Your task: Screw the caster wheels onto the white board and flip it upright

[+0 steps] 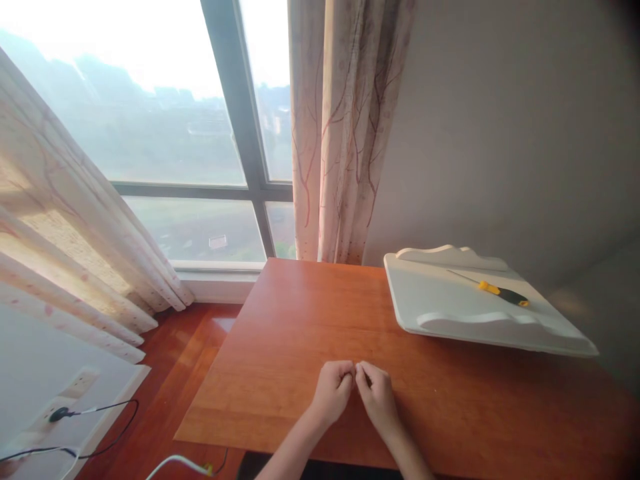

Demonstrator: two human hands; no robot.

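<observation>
Both my hands rest near the front edge of the brown wooden table [300, 313], knuckles nearly touching. My left hand [334, 390] is curled into a loose fist, its thumb against the bent fingers. Curled the same way, my right hand [376, 395] has a small dark gap between thumb and forefinger. No object shows in either one. To their right, a white panel piece [435, 293] with two wavy-edged strips sits on the table. A screwdriver [503, 293] with a black and yellow handle lies on that panel, its thin shaft pointing left.
Beyond the table stand a window [175, 147] and a patterned curtain [345, 133]. A grey wall [500, 133] rises behind the white panel. At lower left, a black plug [60, 414] with its cord sits in a wall socket. A white cable [175, 459] curves below the table edge.
</observation>
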